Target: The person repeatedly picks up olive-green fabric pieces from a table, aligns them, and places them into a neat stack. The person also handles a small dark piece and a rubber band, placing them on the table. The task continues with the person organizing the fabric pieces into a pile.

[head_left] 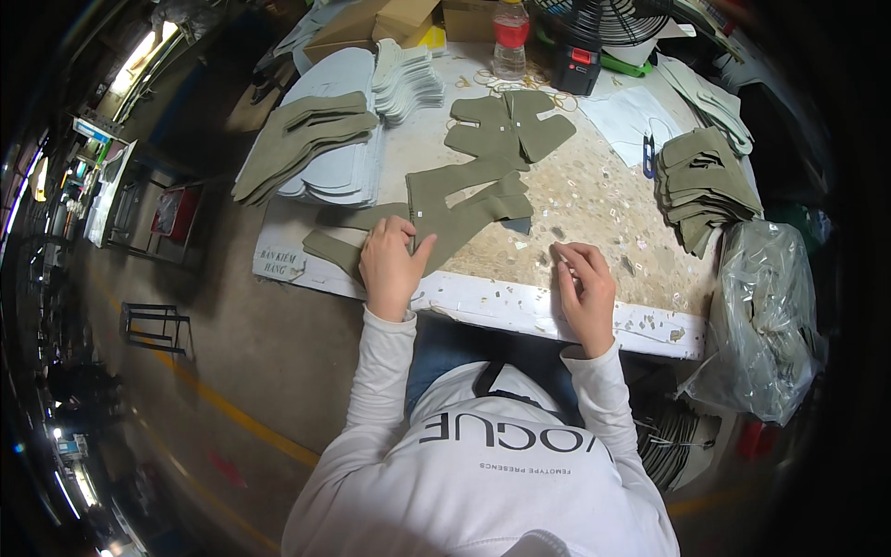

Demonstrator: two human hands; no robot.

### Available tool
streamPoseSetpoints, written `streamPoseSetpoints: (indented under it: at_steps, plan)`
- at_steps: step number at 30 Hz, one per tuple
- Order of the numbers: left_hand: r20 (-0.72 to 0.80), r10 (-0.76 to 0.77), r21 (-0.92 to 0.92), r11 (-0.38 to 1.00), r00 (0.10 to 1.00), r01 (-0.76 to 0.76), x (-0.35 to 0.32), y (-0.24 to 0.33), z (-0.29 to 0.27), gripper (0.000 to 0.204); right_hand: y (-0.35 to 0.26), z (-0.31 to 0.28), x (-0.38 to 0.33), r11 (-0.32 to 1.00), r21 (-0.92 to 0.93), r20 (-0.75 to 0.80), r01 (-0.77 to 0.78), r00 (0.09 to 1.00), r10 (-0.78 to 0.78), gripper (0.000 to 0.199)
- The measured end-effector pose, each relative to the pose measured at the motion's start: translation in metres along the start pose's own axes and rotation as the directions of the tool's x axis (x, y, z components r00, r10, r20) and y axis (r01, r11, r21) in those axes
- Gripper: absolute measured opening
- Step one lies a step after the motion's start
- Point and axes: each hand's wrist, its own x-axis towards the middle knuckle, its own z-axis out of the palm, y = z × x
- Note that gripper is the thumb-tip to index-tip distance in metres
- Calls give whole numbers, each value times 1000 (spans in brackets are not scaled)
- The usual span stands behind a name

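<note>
Near the table's front edge lies an olive cut fabric piece with curved arms, shaped like part of a shoe upper. My left hand is on its near left part, thumb and bent fingers closed about a fold or seam there; the fingers partly hide the grip. To the right, my right hand rests at the table edge, its fingers loosely bent and apart, holding nothing. Beyond the piece, more olive pieces lie spread out, small light labels on them.
Olive pieces lie over pale grey cut pieces at left. Another olive stack sits at right, near blue thread snips. A bottle and a fan stand behind. A clear plastic bag hangs beside the right edge.
</note>
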Motion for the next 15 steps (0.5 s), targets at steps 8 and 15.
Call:
streamPoseSetpoints:
  at_steps: [8,15]
  plan:
    - [176,-70,-656,735,982,170,2,17,-1,29,-19,17,-8,897,412,174,-159,980,94,21]
    - [282,174,-891,413,944,190,-35,61,-29,55,-49,49,-4,-262,746,614,-612,785,-87,52]
